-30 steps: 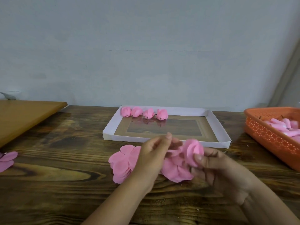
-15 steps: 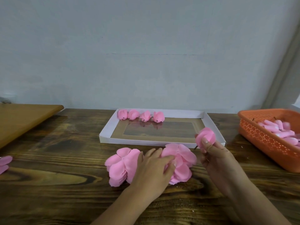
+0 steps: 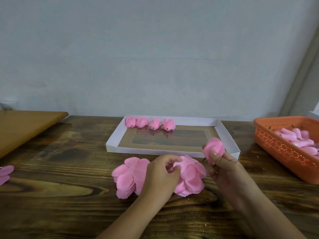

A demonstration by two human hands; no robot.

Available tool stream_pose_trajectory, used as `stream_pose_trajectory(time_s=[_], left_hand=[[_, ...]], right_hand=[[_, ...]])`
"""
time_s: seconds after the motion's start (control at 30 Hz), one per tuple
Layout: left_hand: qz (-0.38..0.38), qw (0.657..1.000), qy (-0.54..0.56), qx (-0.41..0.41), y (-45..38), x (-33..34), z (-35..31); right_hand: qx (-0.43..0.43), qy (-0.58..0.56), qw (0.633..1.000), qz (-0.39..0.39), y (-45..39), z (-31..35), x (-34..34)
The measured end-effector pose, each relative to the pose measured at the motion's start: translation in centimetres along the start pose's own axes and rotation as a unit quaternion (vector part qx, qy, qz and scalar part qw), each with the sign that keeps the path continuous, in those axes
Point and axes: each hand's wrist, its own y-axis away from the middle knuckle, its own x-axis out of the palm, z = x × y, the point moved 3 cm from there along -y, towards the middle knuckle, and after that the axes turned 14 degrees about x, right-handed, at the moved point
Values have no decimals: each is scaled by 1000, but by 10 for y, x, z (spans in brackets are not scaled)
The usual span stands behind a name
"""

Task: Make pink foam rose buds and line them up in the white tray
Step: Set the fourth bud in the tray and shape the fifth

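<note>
Hands are working just in front of the white tray (image 3: 227, 135): the left hand (image 3: 162, 176) is pinching a petal from the loose pink petal pile (image 3: 131, 176) lying on the surface (image 3: 60, 169), fingers curled round its edge, while the right hand (image 3: 222, 168) is holding a half-rolled bud (image 3: 214, 148) upright between thumb and fingers, just beside the tray's near right corner. Four finished buds (image 3: 150, 123) are lining up along the tray's far left edge. At far right, an orange basket (image 3: 283, 149) is holding more pink pieces, apparently bud cores, though they are blurred. The risk lies in the grip: if the right thumb is easing off, the wrapped layers are likely to spring open. Several thin petals may also be lifting together, since they are overlapping closely. Reaching across could be nudging the placed row.
</note>
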Motion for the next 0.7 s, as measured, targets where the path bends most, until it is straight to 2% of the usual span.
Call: stream_pose_trajectory(time_s=[0.1,0.2,0.3,0.4,0.53,0.7], left_hand=[[-45,984,153,-78,-2,-3,-3],[-83,943,286,-149,-3,-5,-2],[-115,896,390,-180,-6,-6,-3],[-119,873,439,-175,-6,-8,-5],[-107,861,469,-164,-6,-8,-9],[-77,831,529,-153,-5,-7,-14]], right_hand=[[19,13,999,23,1,-2,3],[41,44,998,37,2,-4,7],[47,42,996,61,3,-5,12],[42,29,995,82,5,-4,16],[57,-13,993,98,4,-4,15],[74,-20,982,170,9,-3,24]])
